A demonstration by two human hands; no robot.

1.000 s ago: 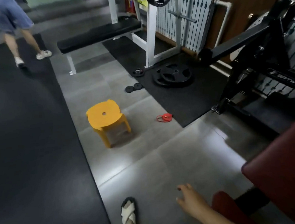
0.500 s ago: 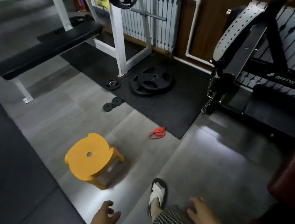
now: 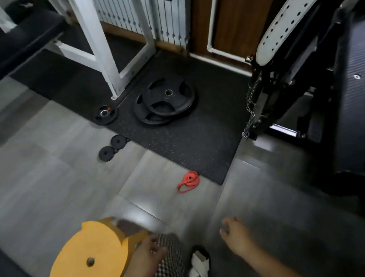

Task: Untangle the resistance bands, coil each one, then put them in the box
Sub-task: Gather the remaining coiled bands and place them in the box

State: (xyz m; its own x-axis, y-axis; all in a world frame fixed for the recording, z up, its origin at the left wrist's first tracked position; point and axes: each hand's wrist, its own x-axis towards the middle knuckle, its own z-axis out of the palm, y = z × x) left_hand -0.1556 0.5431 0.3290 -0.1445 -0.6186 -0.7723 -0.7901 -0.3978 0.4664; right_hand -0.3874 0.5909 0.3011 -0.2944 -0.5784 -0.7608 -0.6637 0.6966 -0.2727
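A red resistance band (image 3: pixel 188 181) lies bunched on the floor beside the black mat's (image 3: pixel 188 142) corner. Left hand (image 3: pixel 148 253) and right hand (image 3: pixel 237 235), apparently loose-fingered, hold nothing.

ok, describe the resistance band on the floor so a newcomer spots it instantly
Start at the black rubber mat under the white rack. Just off its near corner, on the grey tile, lies the band, loosely bunched, with neither hand touching it. It is the only red thing there; the plates are black discs and the stool is yellow.
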